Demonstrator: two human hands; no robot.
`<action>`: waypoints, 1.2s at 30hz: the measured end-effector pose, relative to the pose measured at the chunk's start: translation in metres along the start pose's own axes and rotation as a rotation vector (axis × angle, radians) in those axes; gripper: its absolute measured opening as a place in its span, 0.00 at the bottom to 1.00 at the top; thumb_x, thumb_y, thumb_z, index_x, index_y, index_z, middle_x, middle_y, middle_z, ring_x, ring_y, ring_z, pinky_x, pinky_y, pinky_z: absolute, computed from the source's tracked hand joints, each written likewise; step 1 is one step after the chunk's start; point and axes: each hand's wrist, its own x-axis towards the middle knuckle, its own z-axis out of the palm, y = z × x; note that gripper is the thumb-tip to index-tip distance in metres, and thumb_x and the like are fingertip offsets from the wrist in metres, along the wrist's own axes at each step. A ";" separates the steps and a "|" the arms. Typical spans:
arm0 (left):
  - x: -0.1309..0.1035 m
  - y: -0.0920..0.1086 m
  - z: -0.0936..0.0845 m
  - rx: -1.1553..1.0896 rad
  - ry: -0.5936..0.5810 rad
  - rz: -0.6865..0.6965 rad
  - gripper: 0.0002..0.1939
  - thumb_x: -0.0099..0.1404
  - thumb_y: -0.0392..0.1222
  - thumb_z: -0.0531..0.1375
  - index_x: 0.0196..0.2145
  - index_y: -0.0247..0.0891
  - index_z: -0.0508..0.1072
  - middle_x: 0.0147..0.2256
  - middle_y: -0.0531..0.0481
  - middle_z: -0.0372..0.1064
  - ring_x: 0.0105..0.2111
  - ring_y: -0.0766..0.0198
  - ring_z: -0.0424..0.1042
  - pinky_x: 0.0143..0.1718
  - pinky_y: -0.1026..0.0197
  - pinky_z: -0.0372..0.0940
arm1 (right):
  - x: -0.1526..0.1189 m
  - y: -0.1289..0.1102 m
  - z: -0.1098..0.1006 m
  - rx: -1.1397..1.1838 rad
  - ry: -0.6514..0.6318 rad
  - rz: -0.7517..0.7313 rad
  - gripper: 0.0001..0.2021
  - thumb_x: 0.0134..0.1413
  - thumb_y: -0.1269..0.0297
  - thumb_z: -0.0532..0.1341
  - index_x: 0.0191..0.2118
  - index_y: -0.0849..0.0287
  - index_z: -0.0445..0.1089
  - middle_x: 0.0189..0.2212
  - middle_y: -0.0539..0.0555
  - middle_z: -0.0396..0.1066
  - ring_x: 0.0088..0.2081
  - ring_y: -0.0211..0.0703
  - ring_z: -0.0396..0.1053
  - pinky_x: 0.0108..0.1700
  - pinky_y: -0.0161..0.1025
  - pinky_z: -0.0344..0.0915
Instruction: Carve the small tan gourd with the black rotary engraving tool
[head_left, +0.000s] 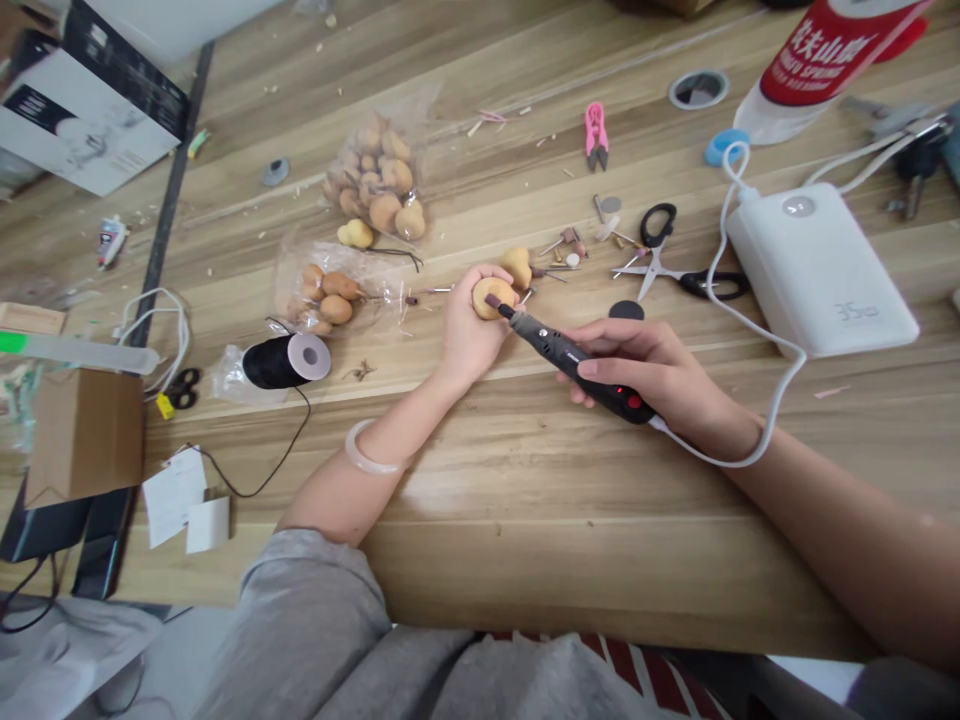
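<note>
The left forearm slants up and inward from the lower left, a pale bangle (369, 450) circling it below the grey sleeve (315, 590). At its end the left hand (474, 335) is cupped, its fingers closed around a small gourd (497, 286) with no slack showing. The right forearm reaches in bare from the lower right edge, the wrist resting low near the tabletop (540, 540). The right hand (649, 375) wraps a black rotary tool (559, 352) in a pen-like hold, thumb along its side, and angles it toward the left hand.

The gourd sits at the far end of the left hand, above the table; its round, tan-yellow face is turned up toward the camera. The tool's brown bit (493, 300) overlaps that face; whether it touches cannot be told. On the tool 1 red button is visible, and a white cable (776, 400) leaves its rear end, looping to a white power bank (821, 275) on the right. Just beyond the left hand lies 1 more gourd (516, 266), and farther left are 2 clear bags of gourds (384, 178).
</note>
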 end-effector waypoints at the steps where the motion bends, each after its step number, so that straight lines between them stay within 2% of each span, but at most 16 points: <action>1: 0.000 0.000 0.000 0.006 0.005 0.009 0.14 0.50 0.27 0.65 0.31 0.40 0.67 0.26 0.58 0.68 0.29 0.68 0.69 0.36 0.63 0.64 | 0.000 0.000 0.000 0.003 0.010 0.001 0.09 0.47 0.70 0.67 0.38 0.61 0.75 0.25 0.51 0.74 0.23 0.38 0.71 0.27 0.35 0.68; 4: 0.000 0.001 0.000 0.029 0.016 0.037 0.15 0.48 0.26 0.66 0.30 0.39 0.67 0.29 0.57 0.69 0.33 0.68 0.69 0.38 0.63 0.64 | 0.000 -0.001 0.000 0.014 0.035 0.002 0.09 0.47 0.70 0.66 0.38 0.61 0.75 0.26 0.51 0.75 0.23 0.38 0.72 0.28 0.35 0.68; 10: -0.001 0.001 0.000 0.015 0.017 -0.006 0.15 0.49 0.28 0.65 0.32 0.40 0.67 0.28 0.57 0.68 0.31 0.68 0.68 0.37 0.63 0.64 | 0.000 0.000 0.001 -0.007 -0.022 -0.008 0.09 0.46 0.69 0.67 0.37 0.61 0.75 0.24 0.51 0.74 0.22 0.37 0.70 0.26 0.35 0.67; 15: -0.001 0.002 -0.001 0.026 0.021 0.035 0.16 0.48 0.27 0.65 0.32 0.39 0.66 0.31 0.56 0.69 0.33 0.67 0.68 0.39 0.63 0.64 | 0.001 0.000 0.000 0.020 0.047 0.015 0.11 0.47 0.68 0.68 0.39 0.61 0.75 0.27 0.52 0.75 0.23 0.38 0.72 0.27 0.35 0.69; 21: -0.001 0.000 -0.001 0.021 0.020 0.006 0.15 0.51 0.29 0.66 0.33 0.40 0.65 0.28 0.57 0.67 0.30 0.68 0.68 0.37 0.63 0.63 | 0.000 -0.001 0.000 -0.002 -0.004 0.007 0.09 0.46 0.71 0.67 0.38 0.62 0.74 0.26 0.52 0.75 0.23 0.38 0.72 0.26 0.34 0.68; 26: 0.000 0.001 -0.001 0.036 0.015 0.061 0.17 0.48 0.26 0.66 0.32 0.40 0.65 0.31 0.56 0.68 0.33 0.68 0.68 0.39 0.62 0.64 | 0.001 0.000 0.000 0.031 0.050 0.016 0.11 0.47 0.69 0.67 0.40 0.61 0.75 0.26 0.52 0.75 0.23 0.38 0.72 0.27 0.35 0.69; 32: -0.001 0.001 -0.001 0.023 0.025 -0.007 0.16 0.50 0.28 0.65 0.33 0.40 0.65 0.28 0.57 0.68 0.31 0.68 0.68 0.38 0.62 0.64 | 0.000 -0.003 0.001 -0.020 -0.012 0.014 0.10 0.46 0.69 0.67 0.38 0.62 0.75 0.24 0.51 0.74 0.22 0.37 0.71 0.26 0.34 0.67; 36: -0.001 0.002 -0.001 0.032 0.024 0.033 0.17 0.48 0.25 0.64 0.32 0.40 0.65 0.30 0.57 0.68 0.32 0.68 0.68 0.38 0.63 0.64 | 0.000 -0.002 -0.001 0.001 0.053 0.036 0.12 0.46 0.68 0.68 0.39 0.63 0.75 0.25 0.52 0.74 0.23 0.38 0.71 0.27 0.36 0.69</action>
